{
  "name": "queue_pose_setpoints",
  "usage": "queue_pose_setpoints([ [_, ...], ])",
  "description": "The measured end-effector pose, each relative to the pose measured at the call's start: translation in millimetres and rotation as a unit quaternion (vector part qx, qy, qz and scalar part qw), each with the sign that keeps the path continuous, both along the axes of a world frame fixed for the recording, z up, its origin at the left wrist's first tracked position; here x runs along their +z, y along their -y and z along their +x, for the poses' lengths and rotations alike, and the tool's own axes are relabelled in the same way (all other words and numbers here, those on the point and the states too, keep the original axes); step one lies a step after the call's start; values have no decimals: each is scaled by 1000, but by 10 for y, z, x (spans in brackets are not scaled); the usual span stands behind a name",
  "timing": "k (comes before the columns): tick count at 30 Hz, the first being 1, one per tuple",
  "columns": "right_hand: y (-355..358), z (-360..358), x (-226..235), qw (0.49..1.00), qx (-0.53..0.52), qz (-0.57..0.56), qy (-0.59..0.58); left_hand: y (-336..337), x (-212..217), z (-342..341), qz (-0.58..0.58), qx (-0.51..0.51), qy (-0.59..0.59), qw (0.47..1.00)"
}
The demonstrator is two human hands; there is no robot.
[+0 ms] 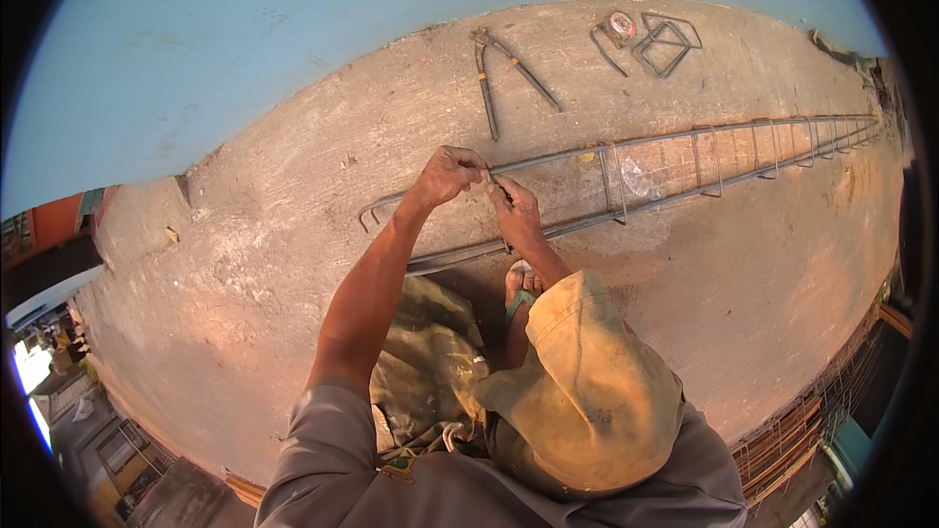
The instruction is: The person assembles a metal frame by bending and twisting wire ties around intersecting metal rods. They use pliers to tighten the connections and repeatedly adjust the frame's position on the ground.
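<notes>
A long cage of steel reinforcing bars (641,140) with rectangular stirrups (622,184) lies across the concrete, running off to the far right. Over the cage's left part, my left hand (451,174) is closed in a pinch at the far bar. My right hand (516,212) is pinched just beside it, its fingertips almost meeting the left ones at that bar. Whatever the fingertips hold is too small to make out. At the left, the far bar ends in a bent hook. My right forearm crosses above the near bars.
Beyond my hands lie spread-handled pincers (486,78) with orange bands. Farther right are a round tape measure (621,25) and several loose bent-steel pieces (667,47). A blue wall (293,29) rises behind. My sandalled foot (522,283) is close to the near bars.
</notes>
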State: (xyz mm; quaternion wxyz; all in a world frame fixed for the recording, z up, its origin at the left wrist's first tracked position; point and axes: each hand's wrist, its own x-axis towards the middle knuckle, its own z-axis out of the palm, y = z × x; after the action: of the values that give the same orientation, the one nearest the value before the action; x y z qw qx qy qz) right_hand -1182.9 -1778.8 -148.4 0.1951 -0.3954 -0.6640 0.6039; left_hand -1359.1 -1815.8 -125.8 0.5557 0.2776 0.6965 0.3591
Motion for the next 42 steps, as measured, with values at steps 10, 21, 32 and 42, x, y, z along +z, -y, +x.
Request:
queue_pose_setpoints([
  [10, -2, 33, -4, 1000, -4, -3, 8, -182, 333, -24, -137, 13, 56, 989],
  [21, -70, 52, -39, 998, 24, -57, -32, -82, 72, -96, -44, -79, -5, 996],
  [32, -322, 123, 126, 971, 184, 104, 109, 49, 19, 202, 48, -164, -325, 930],
  [42, -201, 14, 113, 988, 124, 84, 33, -5, -4, 301, 1, -158, -371, 915],
])
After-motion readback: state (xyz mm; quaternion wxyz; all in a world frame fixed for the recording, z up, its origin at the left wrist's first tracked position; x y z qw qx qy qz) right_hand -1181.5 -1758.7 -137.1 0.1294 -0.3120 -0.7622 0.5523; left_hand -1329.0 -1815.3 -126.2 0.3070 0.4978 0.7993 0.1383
